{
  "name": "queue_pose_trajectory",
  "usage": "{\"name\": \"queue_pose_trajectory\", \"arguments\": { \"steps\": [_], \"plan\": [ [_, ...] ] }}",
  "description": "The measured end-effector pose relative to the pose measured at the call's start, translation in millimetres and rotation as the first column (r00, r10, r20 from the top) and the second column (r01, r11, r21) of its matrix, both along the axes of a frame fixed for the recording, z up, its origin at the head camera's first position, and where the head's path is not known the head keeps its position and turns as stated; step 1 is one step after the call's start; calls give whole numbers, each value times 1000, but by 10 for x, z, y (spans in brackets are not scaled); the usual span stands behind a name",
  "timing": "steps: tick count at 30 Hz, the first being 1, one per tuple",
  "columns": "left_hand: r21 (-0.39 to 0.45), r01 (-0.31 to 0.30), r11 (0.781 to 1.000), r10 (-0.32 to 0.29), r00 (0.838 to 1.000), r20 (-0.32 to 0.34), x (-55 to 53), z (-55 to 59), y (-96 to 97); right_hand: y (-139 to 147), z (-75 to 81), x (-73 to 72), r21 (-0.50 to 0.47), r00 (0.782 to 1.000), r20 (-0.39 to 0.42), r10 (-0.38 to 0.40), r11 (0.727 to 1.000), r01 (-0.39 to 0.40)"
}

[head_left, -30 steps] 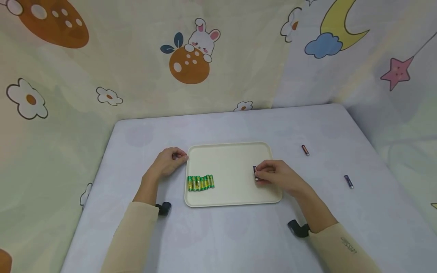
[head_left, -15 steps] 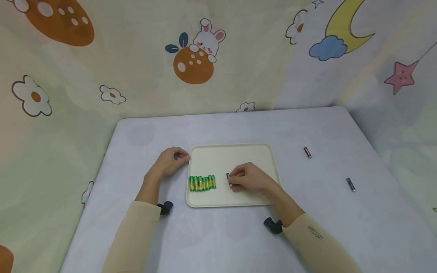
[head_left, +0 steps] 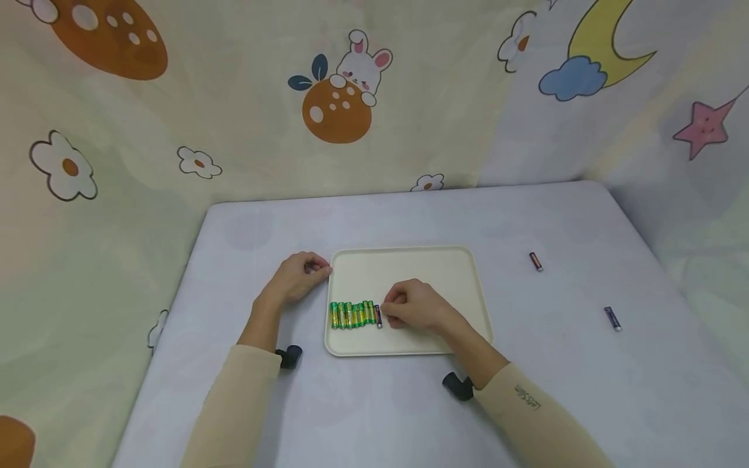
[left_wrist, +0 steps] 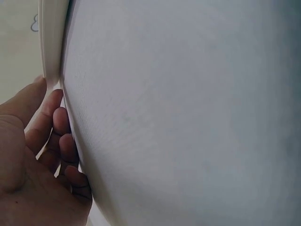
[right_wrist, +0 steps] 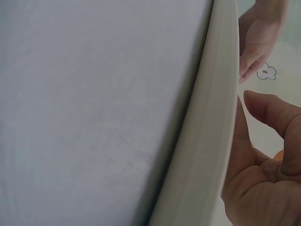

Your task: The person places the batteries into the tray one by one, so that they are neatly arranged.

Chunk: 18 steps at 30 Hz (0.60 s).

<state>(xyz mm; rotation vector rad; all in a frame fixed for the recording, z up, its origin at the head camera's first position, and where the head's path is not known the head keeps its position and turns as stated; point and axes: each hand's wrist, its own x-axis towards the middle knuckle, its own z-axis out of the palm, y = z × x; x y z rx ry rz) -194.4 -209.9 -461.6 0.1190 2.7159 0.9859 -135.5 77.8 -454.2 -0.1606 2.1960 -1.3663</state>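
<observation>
A cream tray point(head_left: 433, 266) lies on the table, and my left hand point(head_left: 300, 276) pinches its left rim between thumb and fingers. In the left wrist view the thumb of the left hand point(left_wrist: 33, 146) is at the rim and the other fingers curl below it. Several green-and-yellow batteries point(head_left: 349, 315) lie side by side in a row on the tray. At the row's right end lies a dark purple battery point(head_left: 378, 317). My right hand point(head_left: 418, 304) is just right of this battery, fingertips right beside it. In the right wrist view, thumb and forefinger of the right hand point(right_wrist: 268, 165) stand apart.
To the right of the tray, two more batteries lie on the white-covered table point(head_left: 363, 403): a dark one with an orange-brown part point(head_left: 536, 262) farther back and a purple one point(head_left: 612, 319) nearer. A patterned cloth point(head_left: 246, 97) hangs behind and at the sides.
My right hand has carried the purple battery leftward across the tray, laid it at the row's right end and let go. The left hand has stayed at the rim.
</observation>
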Motion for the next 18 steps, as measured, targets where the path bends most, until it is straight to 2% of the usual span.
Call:
{"name": "queue_pose_trajectory", "arguments": {
  "steps": [6, 11, 18],
  "plan": [
    [-8, 0, 1000, 0, 1000, 6, 3, 32, 10, 6, 37, 26, 37, 999, -27, 29, 999, -28],
    [-6, 2, 1000, -2, 1000, 1, -1, 17, 8, 40, 63, 58, 108, 994, -84, 68, 992, -59],
    [-15, 9, 1000, -9, 1000, 11, -12, -10, 4, 354, 122, 130, 204, 978, -189, 85, 978, -45]
  ]
}}
